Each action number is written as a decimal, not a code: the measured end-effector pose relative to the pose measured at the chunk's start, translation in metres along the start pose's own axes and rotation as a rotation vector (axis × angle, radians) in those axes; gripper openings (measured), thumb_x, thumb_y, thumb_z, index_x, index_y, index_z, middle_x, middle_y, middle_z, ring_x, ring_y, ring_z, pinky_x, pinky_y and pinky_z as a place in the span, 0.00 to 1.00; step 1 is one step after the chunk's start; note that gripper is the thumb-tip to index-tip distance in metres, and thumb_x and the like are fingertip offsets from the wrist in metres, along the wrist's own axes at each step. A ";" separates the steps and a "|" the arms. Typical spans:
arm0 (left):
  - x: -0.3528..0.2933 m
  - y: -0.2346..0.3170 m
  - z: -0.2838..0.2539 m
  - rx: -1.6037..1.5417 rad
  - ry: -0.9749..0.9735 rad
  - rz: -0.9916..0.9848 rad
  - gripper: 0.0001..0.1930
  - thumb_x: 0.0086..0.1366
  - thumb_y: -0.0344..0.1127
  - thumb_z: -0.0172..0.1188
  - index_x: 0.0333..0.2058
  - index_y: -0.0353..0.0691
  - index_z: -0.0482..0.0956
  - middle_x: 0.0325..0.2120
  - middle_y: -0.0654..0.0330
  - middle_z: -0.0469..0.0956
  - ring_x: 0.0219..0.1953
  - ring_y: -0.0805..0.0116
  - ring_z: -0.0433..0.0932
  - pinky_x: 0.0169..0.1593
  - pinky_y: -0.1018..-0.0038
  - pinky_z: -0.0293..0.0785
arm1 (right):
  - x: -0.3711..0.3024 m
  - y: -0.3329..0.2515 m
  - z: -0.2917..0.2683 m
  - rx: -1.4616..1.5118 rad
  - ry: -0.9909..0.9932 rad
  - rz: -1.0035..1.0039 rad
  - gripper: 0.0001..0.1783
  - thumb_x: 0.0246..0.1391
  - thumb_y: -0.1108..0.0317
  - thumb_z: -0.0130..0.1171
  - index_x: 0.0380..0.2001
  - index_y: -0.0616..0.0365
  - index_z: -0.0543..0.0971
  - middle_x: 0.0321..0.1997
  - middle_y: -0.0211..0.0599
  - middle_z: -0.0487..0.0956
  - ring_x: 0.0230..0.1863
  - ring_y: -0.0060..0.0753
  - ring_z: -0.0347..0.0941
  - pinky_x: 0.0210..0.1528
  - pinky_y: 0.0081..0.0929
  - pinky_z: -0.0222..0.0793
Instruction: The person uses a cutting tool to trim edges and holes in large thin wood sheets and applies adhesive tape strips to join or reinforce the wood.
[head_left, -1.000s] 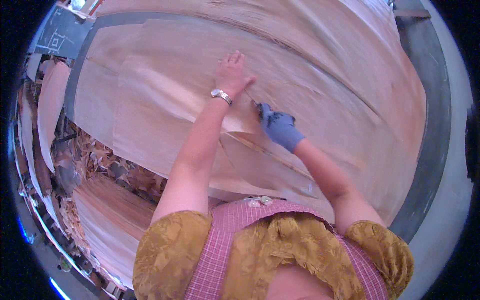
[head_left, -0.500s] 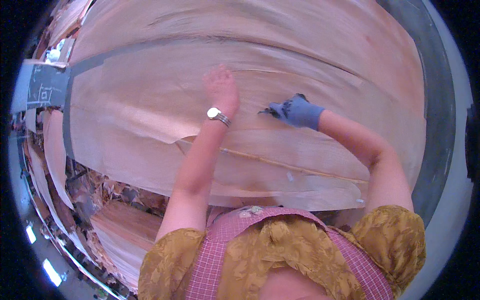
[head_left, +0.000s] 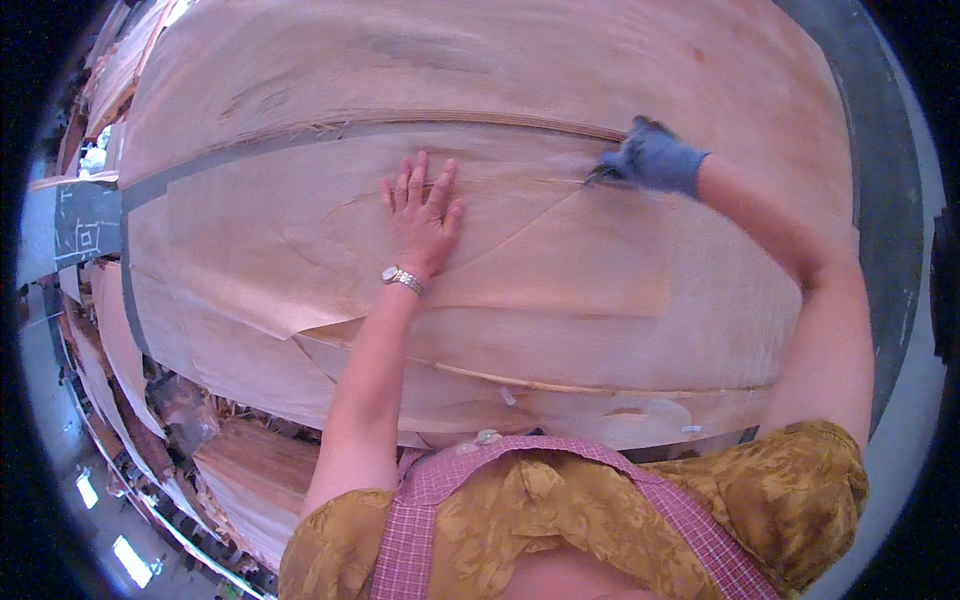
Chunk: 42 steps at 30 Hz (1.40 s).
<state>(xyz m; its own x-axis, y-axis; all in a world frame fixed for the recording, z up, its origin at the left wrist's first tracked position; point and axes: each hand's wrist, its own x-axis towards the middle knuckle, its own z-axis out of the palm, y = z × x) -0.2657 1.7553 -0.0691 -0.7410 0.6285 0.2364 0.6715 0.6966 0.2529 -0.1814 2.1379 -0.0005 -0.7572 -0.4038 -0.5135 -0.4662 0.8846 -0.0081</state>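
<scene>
My bare left hand [head_left: 422, 220], with a watch [head_left: 402, 279] at its wrist, lies flat with fingers spread on a thin tan wood veneer sheet [head_left: 560, 285]. Farther right and away from me is my right hand [head_left: 658, 160] in a blue and black glove. It closes around a small dark pointed tool [head_left: 598, 176], whose tip is at the sheet; its exact kind is blurred and mostly covered by the fingers. From that tip a thin diagonal line runs across the veneer down toward my left hand. A lifted, curled sheet edge [head_left: 325, 330] shows nearer my body.
Beyond my hands, a layered pile of veneer [head_left: 480, 60] has a ragged near edge. A dark grey table border [head_left: 890, 220] curves along the right. At the left are a grey block with chalk marks [head_left: 88, 235] and veneer scraps [head_left: 190, 410] below the table.
My right hand has moved away from me and to the right with the tool. My left hand has flattened and spread on the veneer. A diagonal line now shows between the hands.
</scene>
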 end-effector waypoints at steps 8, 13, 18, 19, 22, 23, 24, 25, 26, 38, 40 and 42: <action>0.003 -0.004 0.010 0.067 -0.036 0.032 0.29 0.64 0.51 0.54 0.65 0.66 0.64 0.70 0.63 0.55 0.71 0.56 0.50 0.71 0.47 0.39 | -0.091 0.075 0.077 -0.272 0.181 0.407 0.11 0.60 0.66 0.48 0.42 0.40 0.78 0.33 0.35 0.80 0.33 0.44 0.78 0.42 0.42 0.69; 0.000 -0.001 0.002 0.076 -0.030 0.009 0.30 0.65 0.52 0.52 0.66 0.66 0.62 0.70 0.62 0.54 0.71 0.56 0.51 0.70 0.47 0.40 | -0.087 -0.084 0.074 0.203 0.557 0.423 0.14 0.60 0.58 0.54 0.47 0.46 0.78 0.34 0.40 0.78 0.36 0.44 0.75 0.32 0.42 0.71; 0.000 -0.002 0.016 0.092 -0.045 0.032 0.31 0.67 0.55 0.47 0.68 0.66 0.57 0.70 0.61 0.52 0.72 0.56 0.48 0.70 0.46 0.39 | -0.088 -0.214 0.071 0.280 0.611 0.500 0.16 0.53 0.56 0.62 0.44 0.46 0.79 0.32 0.33 0.76 0.36 0.39 0.74 0.39 0.40 0.68; 0.000 0.000 0.022 0.079 -0.043 0.045 0.31 0.67 0.56 0.47 0.68 0.66 0.55 0.71 0.61 0.51 0.72 0.56 0.47 0.70 0.46 0.38 | -0.098 -0.224 0.076 0.209 0.571 0.546 0.15 0.52 0.57 0.62 0.42 0.46 0.79 0.32 0.32 0.76 0.36 0.38 0.74 0.39 0.40 0.67; 0.001 -0.014 0.015 -0.044 -0.084 0.008 0.34 0.67 0.57 0.46 0.70 0.63 0.51 0.71 0.59 0.50 0.73 0.56 0.44 0.70 0.45 0.39 | -0.103 -0.289 0.032 0.093 0.727 0.565 0.11 0.51 0.59 0.62 0.39 0.46 0.79 0.29 0.31 0.75 0.34 0.36 0.73 0.37 0.39 0.66; 0.002 -0.025 0.010 -0.106 -0.117 -0.004 0.35 0.67 0.58 0.47 0.70 0.61 0.50 0.71 0.59 0.49 0.73 0.56 0.44 0.70 0.44 0.40 | -0.104 -0.317 0.013 0.094 0.753 0.584 0.12 0.51 0.59 0.62 0.39 0.46 0.79 0.29 0.31 0.75 0.33 0.37 0.73 0.37 0.39 0.66; 0.011 -0.046 0.000 -0.182 -0.195 0.077 0.36 0.67 0.60 0.47 0.70 0.59 0.51 0.71 0.57 0.50 0.73 0.55 0.45 0.70 0.43 0.39 | -0.106 -0.343 -0.006 0.123 0.706 0.605 0.12 0.51 0.59 0.62 0.39 0.46 0.79 0.29 0.31 0.75 0.33 0.37 0.73 0.36 0.39 0.66; 0.018 -0.067 -0.009 -0.268 -0.280 0.163 0.37 0.66 0.61 0.47 0.70 0.56 0.53 0.71 0.56 0.50 0.73 0.55 0.46 0.70 0.43 0.37 | -0.111 -0.370 -0.020 0.151 0.646 0.631 0.12 0.51 0.59 0.62 0.39 0.46 0.79 0.28 0.31 0.74 0.33 0.37 0.73 0.36 0.40 0.66; 0.012 -0.092 -0.021 -0.347 -0.377 0.248 0.38 0.66 0.63 0.47 0.69 0.54 0.54 0.71 0.55 0.50 0.72 0.54 0.47 0.70 0.42 0.36 | -0.113 -0.399 -0.031 0.154 0.638 0.664 0.12 0.50 0.59 0.63 0.39 0.46 0.80 0.28 0.32 0.74 0.33 0.38 0.73 0.36 0.40 0.66; -0.138 -0.314 -0.211 0.158 -0.550 0.408 0.34 0.49 0.47 0.72 0.56 0.55 0.73 0.53 0.65 0.74 0.59 0.63 0.68 0.69 0.49 0.48 | -0.083 -0.548 -0.064 0.707 0.192 0.571 0.10 0.50 0.56 0.63 0.34 0.45 0.82 0.32 0.36 0.82 0.35 0.43 0.79 0.39 0.42 0.75; -0.150 -0.329 -0.205 0.178 -0.458 0.362 0.21 0.52 0.41 0.68 0.47 0.55 0.80 0.44 0.66 0.79 0.54 0.66 0.74 0.68 0.49 0.51 | -0.078 -0.539 -0.050 0.659 0.173 0.526 0.10 0.52 0.55 0.62 0.32 0.46 0.81 0.31 0.37 0.82 0.33 0.43 0.79 0.37 0.43 0.75; -0.159 -0.350 -0.201 0.265 -0.374 0.353 0.07 0.56 0.35 0.62 0.35 0.52 0.81 0.35 0.67 0.79 0.46 0.68 0.77 0.68 0.52 0.53 | -0.064 -0.524 -0.044 0.557 0.132 0.523 0.08 0.52 0.55 0.62 0.31 0.45 0.81 0.31 0.35 0.82 0.32 0.42 0.79 0.35 0.42 0.74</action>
<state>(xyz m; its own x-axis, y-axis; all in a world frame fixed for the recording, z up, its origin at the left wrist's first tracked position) -0.3813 1.3424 -0.0070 -0.4565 0.8845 -0.0958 0.8896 0.4552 -0.0361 0.0912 1.6900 0.0744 -0.8801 0.1057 -0.4629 0.2398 0.9404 -0.2412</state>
